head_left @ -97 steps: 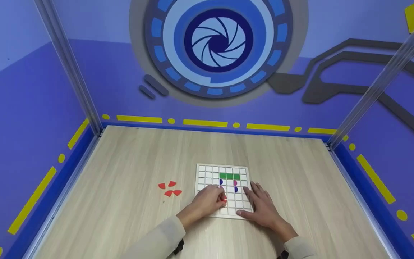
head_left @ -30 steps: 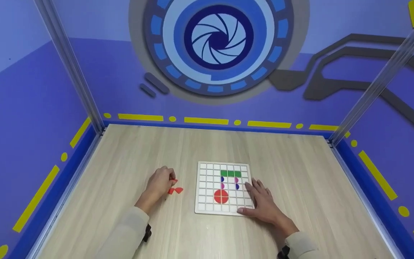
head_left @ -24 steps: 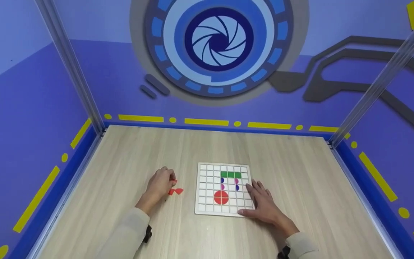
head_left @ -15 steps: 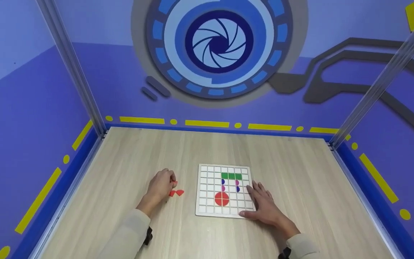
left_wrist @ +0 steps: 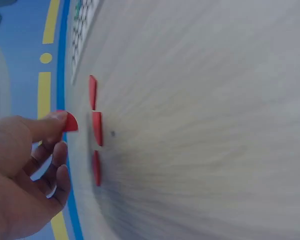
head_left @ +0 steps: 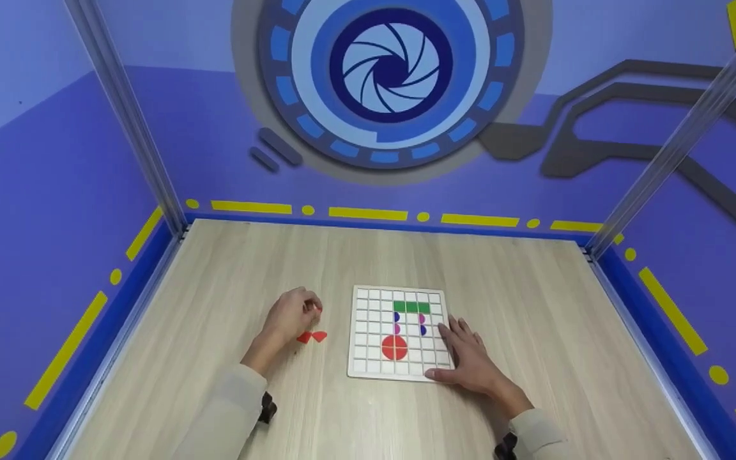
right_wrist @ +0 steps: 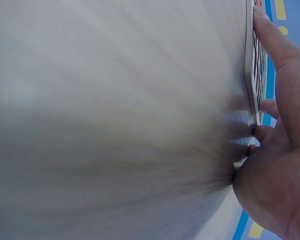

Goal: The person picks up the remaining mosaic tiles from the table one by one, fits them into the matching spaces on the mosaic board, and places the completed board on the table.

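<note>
My left hand (head_left: 291, 314) pinches a red quarter-circle tile (left_wrist: 70, 122) between thumb and finger, raised over the table left of the board. Below it lie loose red tiles (head_left: 319, 336); in the left wrist view three show, one being a red tile (left_wrist: 97, 128) in the middle. The white grid board (head_left: 368, 367) lies flat, carrying a red circle (head_left: 395, 347) of several quarter tiles, a green bar (head_left: 411, 307), and small purple and pink half-circles (head_left: 422, 318). My right hand (head_left: 470, 359) rests along the board's right edge, thumb on its near right corner, fingers extended.
The light wood table (head_left: 240, 255) is bounded by blue printed panels (head_left: 202, 140) at the back and sides. Metal posts (head_left: 128, 121) stand at its far corners. A tiny dark speck (left_wrist: 113, 133) lies near the loose red tiles.
My left hand has left the board, where the red circle now shows whole, and moved left to the loose tiles. It has just lifted one. My right hand stays at the board's edge.
</note>
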A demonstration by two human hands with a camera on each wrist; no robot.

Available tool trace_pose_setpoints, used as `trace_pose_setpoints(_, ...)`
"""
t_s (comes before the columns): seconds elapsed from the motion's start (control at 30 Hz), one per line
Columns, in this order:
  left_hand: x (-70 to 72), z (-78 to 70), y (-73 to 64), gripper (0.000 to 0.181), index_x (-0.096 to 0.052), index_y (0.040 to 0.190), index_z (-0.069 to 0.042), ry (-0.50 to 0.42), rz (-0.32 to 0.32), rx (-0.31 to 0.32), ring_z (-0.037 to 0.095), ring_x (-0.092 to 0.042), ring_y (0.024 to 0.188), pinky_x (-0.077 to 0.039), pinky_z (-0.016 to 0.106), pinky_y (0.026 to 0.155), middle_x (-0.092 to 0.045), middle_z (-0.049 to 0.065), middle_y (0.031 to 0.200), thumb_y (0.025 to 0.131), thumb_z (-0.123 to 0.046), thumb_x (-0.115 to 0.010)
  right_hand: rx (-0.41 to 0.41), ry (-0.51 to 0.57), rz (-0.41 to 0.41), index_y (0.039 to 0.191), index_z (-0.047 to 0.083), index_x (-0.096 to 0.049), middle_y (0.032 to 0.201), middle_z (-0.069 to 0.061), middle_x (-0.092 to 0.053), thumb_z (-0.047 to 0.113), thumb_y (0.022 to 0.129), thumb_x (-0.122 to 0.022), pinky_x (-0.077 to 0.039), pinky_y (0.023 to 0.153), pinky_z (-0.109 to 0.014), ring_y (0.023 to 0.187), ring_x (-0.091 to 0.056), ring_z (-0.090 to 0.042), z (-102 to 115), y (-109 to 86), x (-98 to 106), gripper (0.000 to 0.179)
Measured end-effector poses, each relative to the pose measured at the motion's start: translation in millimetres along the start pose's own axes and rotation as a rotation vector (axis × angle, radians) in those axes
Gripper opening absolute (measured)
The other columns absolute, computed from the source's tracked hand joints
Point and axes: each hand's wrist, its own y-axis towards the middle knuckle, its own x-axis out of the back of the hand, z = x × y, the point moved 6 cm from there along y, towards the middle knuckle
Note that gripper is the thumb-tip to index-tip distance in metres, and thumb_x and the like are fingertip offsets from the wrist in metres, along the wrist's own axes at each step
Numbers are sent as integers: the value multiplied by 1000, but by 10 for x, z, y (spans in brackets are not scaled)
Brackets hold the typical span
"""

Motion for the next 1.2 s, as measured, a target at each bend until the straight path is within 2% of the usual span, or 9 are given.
trace_pose_setpoints(0.17,-32,-298,24,13,-76,112,-10,-92,29,-127,15,-60,90,-53,33,79,-63,-1,98,101,-6,-70,-9,-6,7,166,9,-33,175,-18,-13,67,80,-84,-1,126,-62,162,-1,-40,2,-14,0,116)
trace_pose_setpoints(0.27,-84,-438,33,12,-75,111,-11,-145,57,-157,15,-60,91,-53,31,79,-64,-2,99,102,-6,-69,-12,-2,3,166,9,-33,175,-18,-14,66,80,-84,-2,126,-62,162,-1,-40,12,-12,6,115)
trace_pose_setpoints(0.4,-169,-575,59,4,-69,105,-12,-210,75,-148,15,-60,89,-51,28,76,-65,-3,97,102,-9,-70,-16,1,4,166,9,-34,175,-18,-14,65,80,-85,-2,126,-62,162,-1,-40,18,-7,9,114)
trace_pose_setpoints(0.5,-240,-666,75,5,-65,103,-13,-249,83,-133,15,-60,88,-50,27,76,-66,-3,96,103,-12,-70,-17,0,5,166,9,-33,175,-18,-14,65,79,-85,-2,126,-62,162,-1,-41,25,-10,12,115)
trace_pose_setpoints(0.67,-386,-794,67,8,-63,100,-15,-258,95,-92,13,-60,87,-51,28,77,-64,-4,95,103,-16,-71,14,1,-4,165,7,-34,174,-22,-16,64,80,-85,-3,125,-65,161,-4,-44,49,-14,24,115)
trace_pose_setpoints(0.83,-587,-917,56,9,-64,98,-17,-258,127,-68,12,-59,86,-50,27,75,-62,-5,94,102,-17,-72,5,-9,-1,165,8,-34,175,-20,-15,67,79,-83,-2,125,-64,162,-3,-42,37,-12,21,116)
trace_pose_setpoints(1.0,-774,-1039,88,4,-68,107,-10,-263,150,-101,11,-59,86,-50,26,74,-63,-3,95,103,-10,-69,5,-6,-9,165,9,-35,175,-20,-16,68,79,-83,-3,125,-65,162,-3,-41,35,-2,22,115)
trace_pose_setpoints(1.1,-864,-1092,106,14,-72,116,-5,-251,154,-142,11,-60,89,-52,27,78,-66,1,100,104,-6,-65,7,-7,-10,165,8,-35,174,-20,-16,67,79,-83,-3,124,-66,162,-3,-42,32,2,18,114)
trace_pose_setpoints(1.2,-933,-1128,112,19,-76,118,-8,-225,155,-169,11,-60,92,-52,28,81,-68,2,105,105,-4,-63,3,-18,-3,165,9,-34,175,-20,-15,68,80,-82,-3,125,-66,162,-3,-42,23,2,17,115)
